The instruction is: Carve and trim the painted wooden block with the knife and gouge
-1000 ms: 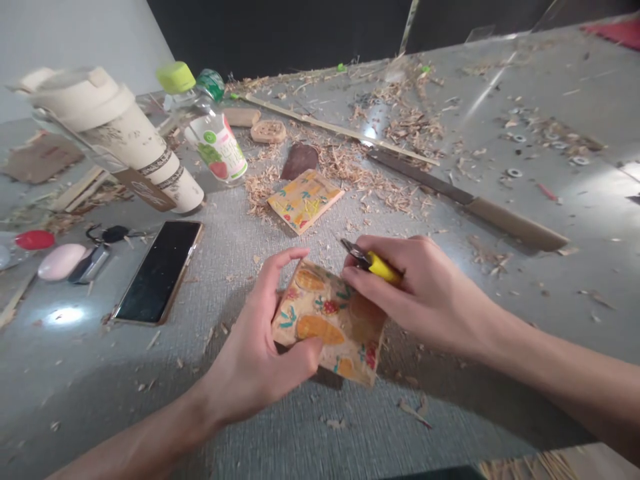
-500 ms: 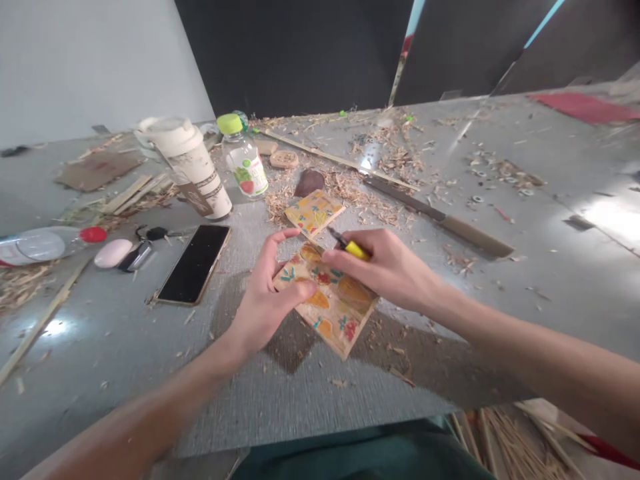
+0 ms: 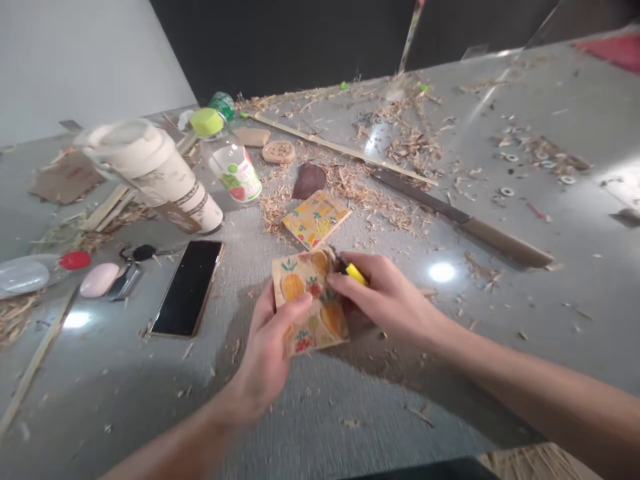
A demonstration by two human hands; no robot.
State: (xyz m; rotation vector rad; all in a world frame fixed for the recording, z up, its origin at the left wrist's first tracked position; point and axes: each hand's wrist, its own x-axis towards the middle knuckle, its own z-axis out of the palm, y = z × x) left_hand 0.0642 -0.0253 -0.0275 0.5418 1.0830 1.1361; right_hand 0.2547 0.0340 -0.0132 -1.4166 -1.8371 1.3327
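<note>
Step in hand, as I judged it: tool work at the far right corner of the printed panel. I had the left hand clamped on the panel's left side, thumb across the face, its fingers mostly hidden behind. I had the right hand closed around a yellow-handled tool at the opposite edge. The hands stood apart, with the panel between them.

Position: the panel was in front of the body, nearer than a second printed panel lying on the table. Its long axis appeared to run away from the body, near end angled rightward; the printed leaf tufts pointed mainly outward. The tool's dark tip pointed away and leftward. I could not confirm tip contact.

The next move called for a firm left grip and a controlled tip, clear of the left thumb.
</note>
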